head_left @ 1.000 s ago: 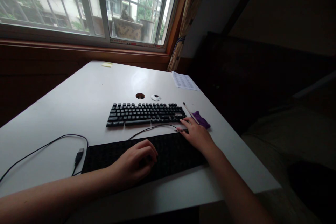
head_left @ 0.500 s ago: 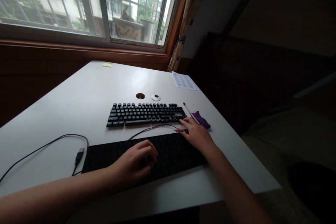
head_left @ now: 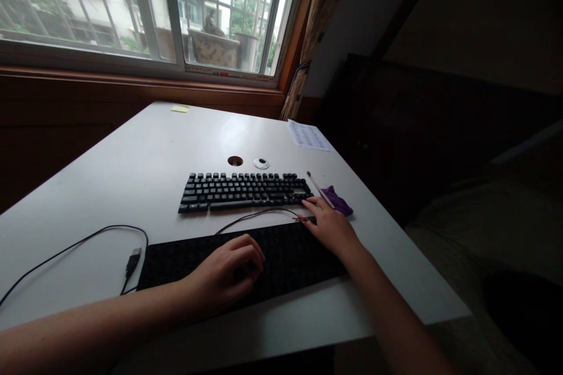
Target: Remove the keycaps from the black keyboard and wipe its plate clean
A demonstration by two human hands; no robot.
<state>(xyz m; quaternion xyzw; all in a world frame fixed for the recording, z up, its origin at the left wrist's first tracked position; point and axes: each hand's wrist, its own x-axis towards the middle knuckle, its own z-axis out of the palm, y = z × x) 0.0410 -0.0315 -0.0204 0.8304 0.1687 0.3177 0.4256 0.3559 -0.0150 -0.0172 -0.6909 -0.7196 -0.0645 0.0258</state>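
Observation:
My left hand (head_left: 235, 272) rests over a black keyboard base (head_left: 285, 269) near the table's front edge. Its fingers are curled in, and what they hold, if anything, is hidden. At the base's right end, my right hand (head_left: 329, 224) lies with its fingers stretched out toward the left. A thin dark pronged tool (head_left: 303, 219) shows beside its thumb; whether the hand grips it I cannot tell. Behind the base, loose black keycaps (head_left: 246, 190) stand in keyboard order, the fingertips close to their right end. A slim brush (head_left: 320, 188) lies against a purple cloth (head_left: 338, 201) beyond that hand.
A black cable (head_left: 88, 245) with a USB plug (head_left: 133, 261) curves over the white table (head_left: 109, 187) at left. Farther back are a cable hole (head_left: 235, 161), its round cover (head_left: 261, 163), a printed sheet (head_left: 310, 136) and yellow sticky notes (head_left: 180, 108).
My right hand has shifted very slightly, and the pronged tool sits a touch to the right. My left hand and the keycaps are unchanged.

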